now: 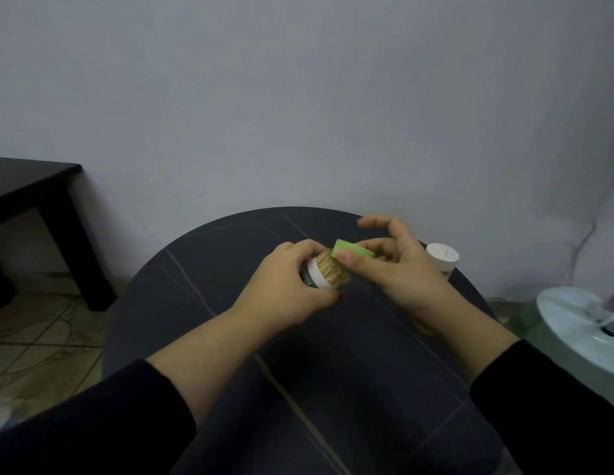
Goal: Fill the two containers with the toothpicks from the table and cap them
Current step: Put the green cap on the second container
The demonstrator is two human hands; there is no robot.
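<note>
My left hand (pixel 288 296) grips a small container (pixel 316 276) with a white rim, tilted so its mouth points right. A packed bundle of toothpicks (pixel 333 271) sticks out of that mouth. My right hand (pixel 398 269) pinches a green cap (pixel 353 250) between thumb and fingers, held just above and right of the toothpick ends. A second container with a white cap (pixel 442 257) stands upright on the round dark table (pixel 230 269), partly hidden behind my right hand.
A dark low table (pixel 41 200) stands to the left on the tiled floor. A white round appliance base (pixel 579 327) sits beside the table at the right. A plain wall runs behind.
</note>
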